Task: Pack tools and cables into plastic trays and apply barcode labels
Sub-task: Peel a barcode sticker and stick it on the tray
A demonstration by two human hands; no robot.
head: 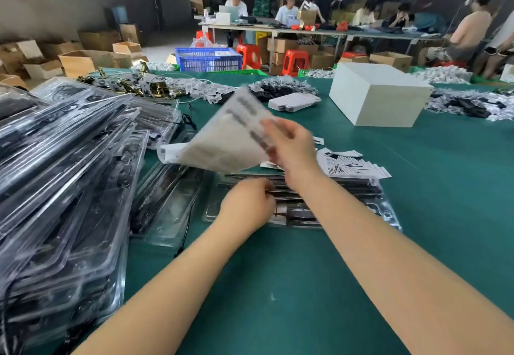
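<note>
Head view: my right hand (289,149) pinches the light, floppy label sheet (228,138) by its edge; left hand (247,204) fingers curl on the stiff tray (389,210).

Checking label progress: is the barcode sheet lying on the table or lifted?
Lifted: the right hand holds the label sheet above the tray.
</note>
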